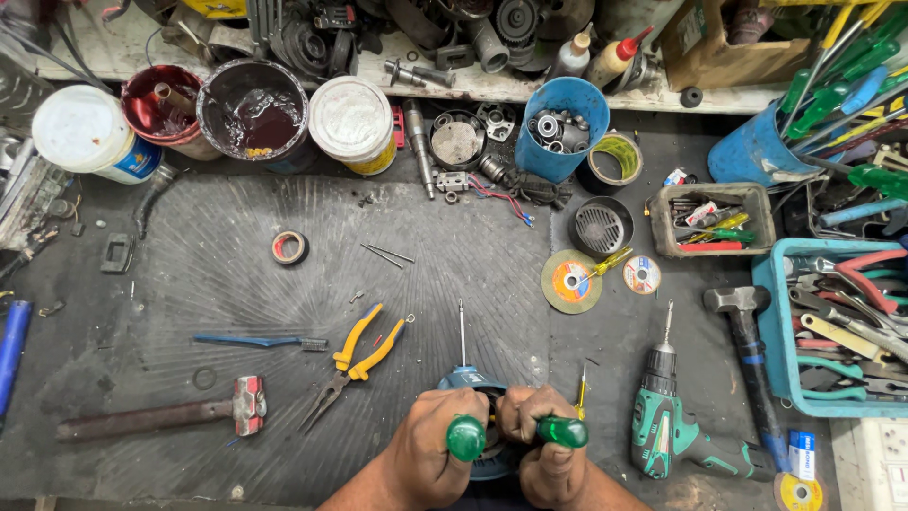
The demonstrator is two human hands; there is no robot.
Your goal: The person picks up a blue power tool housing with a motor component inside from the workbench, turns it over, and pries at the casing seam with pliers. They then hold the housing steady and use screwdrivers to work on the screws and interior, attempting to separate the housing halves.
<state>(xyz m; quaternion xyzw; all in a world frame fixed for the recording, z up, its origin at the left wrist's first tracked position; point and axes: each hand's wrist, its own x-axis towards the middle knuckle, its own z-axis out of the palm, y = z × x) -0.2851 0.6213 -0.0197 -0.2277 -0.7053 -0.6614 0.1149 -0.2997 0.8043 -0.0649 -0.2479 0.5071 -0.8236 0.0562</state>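
Left hand (437,454) closed around a green-handled screwdriver (465,438), knob end toward the camera. Right hand (539,445) closed around a second green screwdriver handle (564,432), lying roughly crosswise and pointing right. Both hands pressed together at the bottom centre of the view, directly over a blue motor housing (465,379), most of it hidden beneath the fingers; only the far rim and a thin steel shaft (462,331) rising away from it in view. Tips of both screwdrivers hidden between hands and housing; contact there cannot be told. Small yellow screwdriver (582,393) just beside the right hand. Green cordless drill (667,416) near on the right, then a black-handled hammer (752,364) lying alongside it. Yellow-handled pliers (357,358) near on the left, blue-handled tool (255,341) beyond them, and a second hammer (165,412) with a worn handle well apart toward the left edge. All resting on a dark ribbed rubber mat (236,246). Further out, a cutting disc (571,281) and a roll of tape (289,248). At the far edge, a dark tub of reddish liquid (255,109), a white tub (352,115), a blue cup of metal parts (563,128). At right, a blue tray of pliers and spanners (842,322).
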